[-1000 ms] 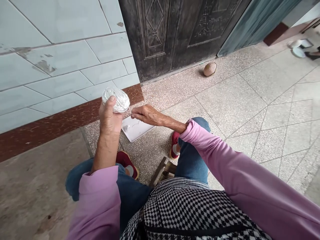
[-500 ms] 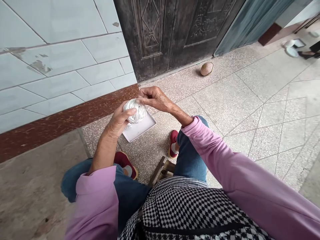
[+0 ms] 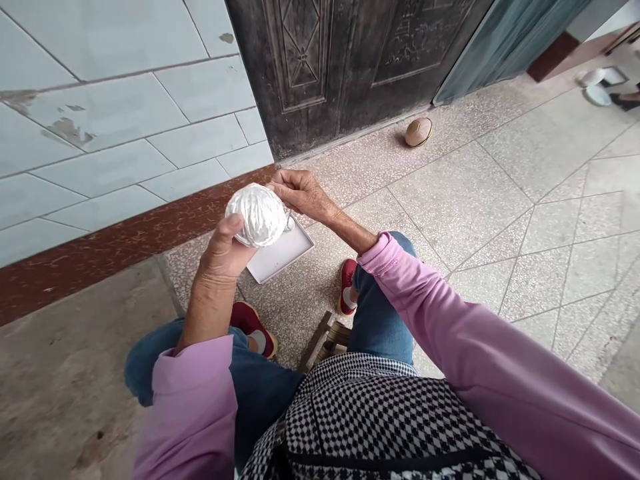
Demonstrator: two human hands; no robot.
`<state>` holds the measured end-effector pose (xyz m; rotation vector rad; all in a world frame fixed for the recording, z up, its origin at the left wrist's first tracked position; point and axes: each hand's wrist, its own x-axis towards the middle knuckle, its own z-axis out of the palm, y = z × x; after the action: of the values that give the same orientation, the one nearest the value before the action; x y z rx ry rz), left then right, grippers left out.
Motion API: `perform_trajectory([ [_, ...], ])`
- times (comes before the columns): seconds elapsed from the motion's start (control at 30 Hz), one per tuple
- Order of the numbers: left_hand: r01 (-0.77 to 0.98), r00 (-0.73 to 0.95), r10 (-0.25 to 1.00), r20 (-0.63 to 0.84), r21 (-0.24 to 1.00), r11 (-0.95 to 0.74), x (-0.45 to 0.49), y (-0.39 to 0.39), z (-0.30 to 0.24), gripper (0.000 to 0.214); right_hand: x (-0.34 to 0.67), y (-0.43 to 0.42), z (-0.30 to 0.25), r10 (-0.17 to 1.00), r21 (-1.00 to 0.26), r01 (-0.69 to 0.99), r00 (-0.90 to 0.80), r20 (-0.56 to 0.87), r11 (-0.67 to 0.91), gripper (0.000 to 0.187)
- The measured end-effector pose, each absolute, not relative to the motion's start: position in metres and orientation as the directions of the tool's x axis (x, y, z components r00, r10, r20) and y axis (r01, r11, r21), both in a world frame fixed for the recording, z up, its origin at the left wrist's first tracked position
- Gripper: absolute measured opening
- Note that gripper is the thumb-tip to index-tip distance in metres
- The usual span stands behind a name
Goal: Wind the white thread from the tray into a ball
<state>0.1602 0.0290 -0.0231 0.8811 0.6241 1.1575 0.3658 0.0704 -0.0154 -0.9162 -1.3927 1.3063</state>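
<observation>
A ball of white yarn (image 3: 257, 217) rests in my left hand (image 3: 223, 248), whose thumb lies across its near left side while the other fingers are hidden beneath it. My right hand (image 3: 303, 195) is closed in a pinch at the ball's upper right edge. A loose white strand (image 3: 289, 222) hangs just below those fingers. Whether the pinch is on this strand or on the ball's surface is hard to make out. Under the ball, a shallow white box lid (image 3: 280, 257) lies on the speckled floor, partly covered from view by the ball.
A tiled wall (image 3: 115, 140) and a dark carved door (image 3: 345, 73) stand ahead. Near the door a round tan object (image 3: 419, 132) sits on the floor. Part of a wooden stool (image 3: 317, 340) shows between my legs, beside my red shoes (image 3: 347, 283). White dishes (image 3: 597, 93) lie far right.
The ball has turned in my left hand and moved slightly left and nearer. The left thumb has shifted to its left side. My right hand has moved a little left.
</observation>
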Motion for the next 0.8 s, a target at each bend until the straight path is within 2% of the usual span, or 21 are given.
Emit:
perform_trajectory([
  [0.1,-0.554,0.18,0.984,0.004,0.827,0.098,0.166,0.034,-0.023,0.07,0.36,0.067,-0.013,0.97,-0.993,-0.016,-0.214,0.117,0.117,0.057],
  [0.3,-0.546,0.129,0.99,-0.055,0.829,0.117,0.166,0.038,-0.025,0.067,0.364,0.053,-0.001,0.972,-0.961,0.228,-0.21,0.108,0.156,0.049],
  [0.47,-0.571,0.044,0.999,-0.03,0.819,0.05,0.154,0.046,-0.021,0.064,0.357,0.037,0.006,0.94,-0.888,0.412,-0.335,0.062,0.205,0.049],
  [0.63,-0.533,-0.073,0.997,-0.004,0.845,-0.036,0.144,0.059,-0.015,0.063,0.347,0.019,0.006,0.874,-0.857,0.453,-0.487,-0.007,0.245,0.039],
  [0.73,-0.476,-0.153,0.988,0.021,0.874,-0.092,0.144,0.066,-0.015,0.072,0.346,0.011,0.012,0.848,-0.846,0.449,-0.531,0.008,0.289,0.031],
  [0.8,-0.4,-0.179,0.982,0.058,0.908,-0.127,0.143,0.07,-0.018,0.08,0.348,0.008,0.021,0.844,-0.816,0.47,-0.536,0.04,0.337,0.032],
])
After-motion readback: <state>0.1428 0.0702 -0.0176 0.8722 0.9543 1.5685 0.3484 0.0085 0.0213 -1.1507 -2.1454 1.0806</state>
